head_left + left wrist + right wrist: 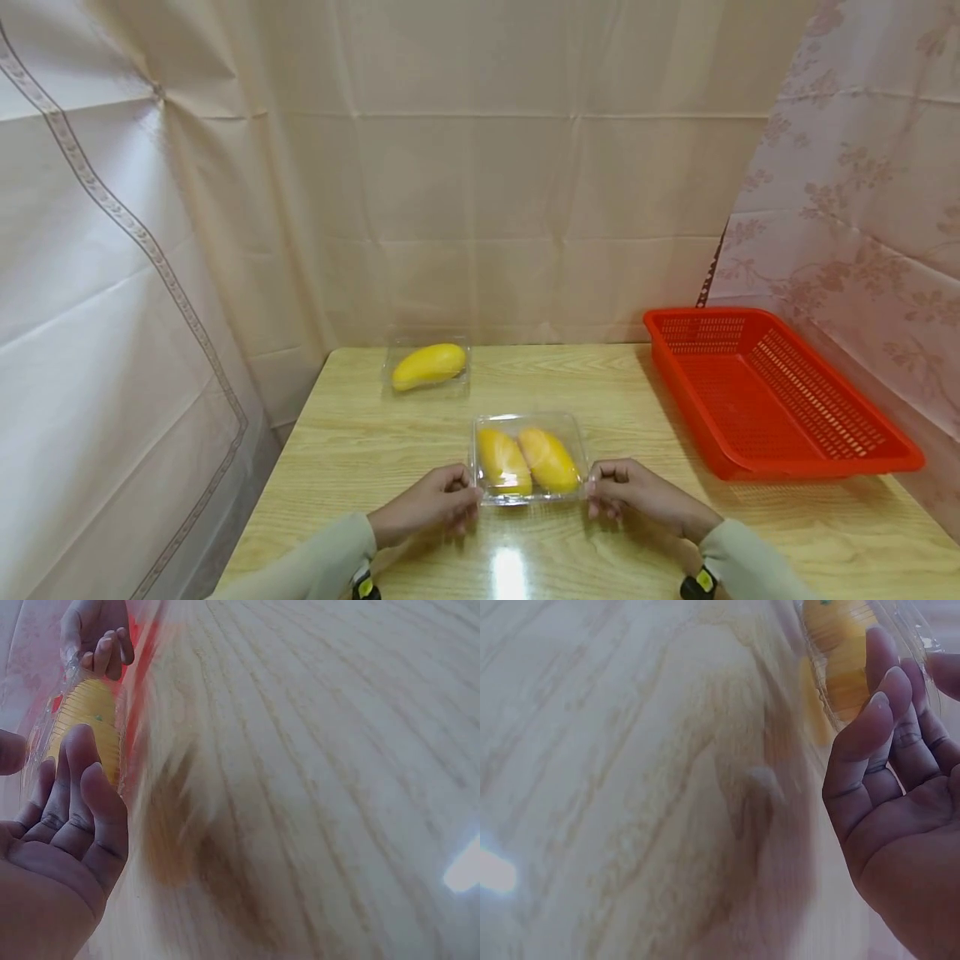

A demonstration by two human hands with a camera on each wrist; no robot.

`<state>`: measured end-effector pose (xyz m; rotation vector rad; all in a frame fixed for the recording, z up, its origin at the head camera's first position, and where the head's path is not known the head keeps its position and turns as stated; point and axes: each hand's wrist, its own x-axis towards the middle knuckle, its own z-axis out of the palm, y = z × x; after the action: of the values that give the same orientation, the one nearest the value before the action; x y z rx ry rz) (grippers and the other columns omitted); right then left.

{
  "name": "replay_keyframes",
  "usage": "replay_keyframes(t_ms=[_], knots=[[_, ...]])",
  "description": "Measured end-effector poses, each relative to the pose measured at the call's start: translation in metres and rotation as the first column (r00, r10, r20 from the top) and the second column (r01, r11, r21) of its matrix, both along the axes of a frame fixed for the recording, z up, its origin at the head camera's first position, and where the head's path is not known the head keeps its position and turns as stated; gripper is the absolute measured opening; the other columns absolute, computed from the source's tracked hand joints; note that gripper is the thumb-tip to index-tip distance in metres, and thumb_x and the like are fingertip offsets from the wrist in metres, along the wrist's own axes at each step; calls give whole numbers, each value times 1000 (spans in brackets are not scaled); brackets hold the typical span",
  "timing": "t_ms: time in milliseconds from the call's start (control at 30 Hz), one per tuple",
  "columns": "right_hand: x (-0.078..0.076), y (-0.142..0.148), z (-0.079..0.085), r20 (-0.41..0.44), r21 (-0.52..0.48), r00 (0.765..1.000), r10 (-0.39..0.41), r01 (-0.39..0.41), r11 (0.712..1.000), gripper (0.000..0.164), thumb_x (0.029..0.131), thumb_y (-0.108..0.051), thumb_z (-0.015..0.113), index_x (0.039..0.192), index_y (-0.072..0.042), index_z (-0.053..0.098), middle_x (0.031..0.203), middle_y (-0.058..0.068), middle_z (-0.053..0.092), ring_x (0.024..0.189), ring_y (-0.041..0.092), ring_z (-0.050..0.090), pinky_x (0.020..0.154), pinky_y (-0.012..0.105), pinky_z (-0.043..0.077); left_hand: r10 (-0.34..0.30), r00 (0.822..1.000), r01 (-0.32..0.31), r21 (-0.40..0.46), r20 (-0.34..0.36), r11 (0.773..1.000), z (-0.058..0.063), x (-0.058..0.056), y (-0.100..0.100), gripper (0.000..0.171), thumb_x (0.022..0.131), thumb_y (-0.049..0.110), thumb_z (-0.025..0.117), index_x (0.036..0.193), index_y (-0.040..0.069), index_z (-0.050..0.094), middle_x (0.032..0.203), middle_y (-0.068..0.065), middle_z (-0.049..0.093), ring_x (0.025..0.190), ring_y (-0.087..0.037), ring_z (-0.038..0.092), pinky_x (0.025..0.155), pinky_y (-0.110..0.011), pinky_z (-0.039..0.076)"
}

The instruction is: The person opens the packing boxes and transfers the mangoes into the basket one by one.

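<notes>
A clear plastic clamshell box [528, 497] holds two yellow mangoes [504, 461], side by side, in the middle of the head view. My left hand [442, 502] grips its near left corner, while my right hand [628, 497] pinches the near right corner. In the left wrist view, the left hand [67, 840] has its fingertips under the box's edge and the thumb above. Ribbed plastic and a mango [847, 671] show by the right fingers in the right wrist view. The box appears raised slightly off the wooden table [420, 450].
Farther back on the left stands another clear box with one long yellow mango [429, 367]. A red plastic basket [750, 467] with slotted sides sits on the table's right side. Pale curtains [465, 183] hang behind and on both sides.
</notes>
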<state>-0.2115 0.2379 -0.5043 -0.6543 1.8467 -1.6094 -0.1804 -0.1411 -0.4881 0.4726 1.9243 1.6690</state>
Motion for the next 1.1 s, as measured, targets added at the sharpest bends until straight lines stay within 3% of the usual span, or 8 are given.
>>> replay_keyframes(t_ms=[467, 667, 1100], knots=[[1, -2, -4, 5, 8, 1000, 22, -22, 1000, 26, 107, -18, 56, 104, 7, 61, 91, 11, 73, 70, 10, 56, 61, 22, 49, 23, 1000, -23, -22, 18, 999, -3, 2, -2, 21, 105, 23, 62, 99, 4, 56, 93, -16, 69, 68, -17, 63, 59, -25, 50], [2, -3, -7, 12, 31, 1000, 12, -12, 999, 33, 107, -20, 56, 107, 13, 59, 93, 14, 72, 70, 11, 56, 61, 22, 49, 31, 1000, -30, -44, 5, 999, -4, 3, -1, 21, 105, 23, 61, 98, 4, 57, 90, -13, 69, 67, -16, 62, 58, -25, 49], [2, -3, -4, 5, 16, 1000, 15, -15, 1000, 34, 107, -20, 55, 108, 14, 58, 93, 16, 73, 69, 11, 55, 61, 23, 48, 43, 998, -42, -30, 36, 999, -5, 2, 0, 22, 106, 24, 59, 100, 3, 57, 89, -12, 69, 65, -16, 63, 58, -26, 49]])
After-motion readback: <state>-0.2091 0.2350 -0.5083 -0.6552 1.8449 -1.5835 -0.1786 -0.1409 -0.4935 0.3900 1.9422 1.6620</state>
